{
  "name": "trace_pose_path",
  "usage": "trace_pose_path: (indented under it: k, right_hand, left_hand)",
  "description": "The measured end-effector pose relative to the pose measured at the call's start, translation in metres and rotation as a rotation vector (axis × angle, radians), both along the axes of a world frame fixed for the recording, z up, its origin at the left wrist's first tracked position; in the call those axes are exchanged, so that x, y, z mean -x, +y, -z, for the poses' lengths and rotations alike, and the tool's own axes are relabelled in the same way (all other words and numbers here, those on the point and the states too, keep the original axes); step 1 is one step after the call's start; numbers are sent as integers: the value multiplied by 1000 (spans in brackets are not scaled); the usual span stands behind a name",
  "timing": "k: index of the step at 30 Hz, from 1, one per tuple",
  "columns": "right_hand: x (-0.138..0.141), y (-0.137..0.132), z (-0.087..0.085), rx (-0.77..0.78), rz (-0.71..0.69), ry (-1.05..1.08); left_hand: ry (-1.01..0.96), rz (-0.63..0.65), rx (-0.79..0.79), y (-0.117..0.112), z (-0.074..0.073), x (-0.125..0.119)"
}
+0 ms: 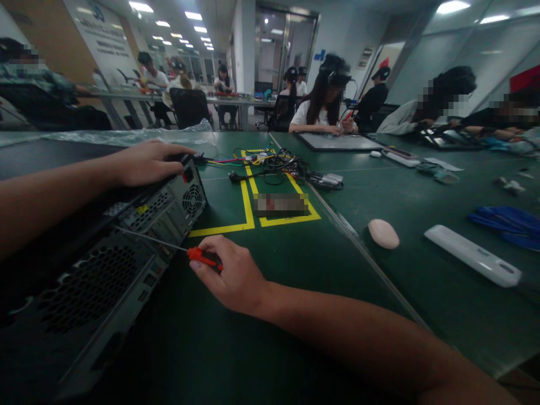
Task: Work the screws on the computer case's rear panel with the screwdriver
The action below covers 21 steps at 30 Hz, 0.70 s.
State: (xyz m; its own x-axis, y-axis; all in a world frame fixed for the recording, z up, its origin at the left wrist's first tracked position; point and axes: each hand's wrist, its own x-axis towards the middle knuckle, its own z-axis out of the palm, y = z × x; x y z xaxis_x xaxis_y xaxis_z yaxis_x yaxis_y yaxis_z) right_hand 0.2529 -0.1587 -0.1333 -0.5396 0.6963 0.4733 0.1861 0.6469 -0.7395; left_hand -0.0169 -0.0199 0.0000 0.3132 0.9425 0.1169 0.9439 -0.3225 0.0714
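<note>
A black desktop computer case (156,216) lies at the left with its rear panel turned towards me, showing vents, slot covers and ports. On its upper far edge rests my left hand (149,162), thumb and index finger stretched out and apart; its other fingers are mostly hidden. My right hand (236,273) is closed round the red handle of a screwdriver (200,256). The thin shaft points left, its tip at the rear panel near the slot covers. Whether the tip sits in a screw is too small to tell.
Beyond the case lie tangled cables (287,163) and a blurred-out block (281,205) within yellow tape (223,229) on the green table (320,259). Rightward are a pale mouse (383,233), a white power strip (472,254) and a blue cable bundle (506,225). Several people sit opposite.
</note>
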Motion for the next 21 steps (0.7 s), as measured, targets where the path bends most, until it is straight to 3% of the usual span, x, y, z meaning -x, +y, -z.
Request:
trace_pose_path:
  k: [21]
  right_hand:
    - [0, -1, 0, -53, 30, 1]
  left_hand:
    - [-18, 28, -6, -3, -1, -4]
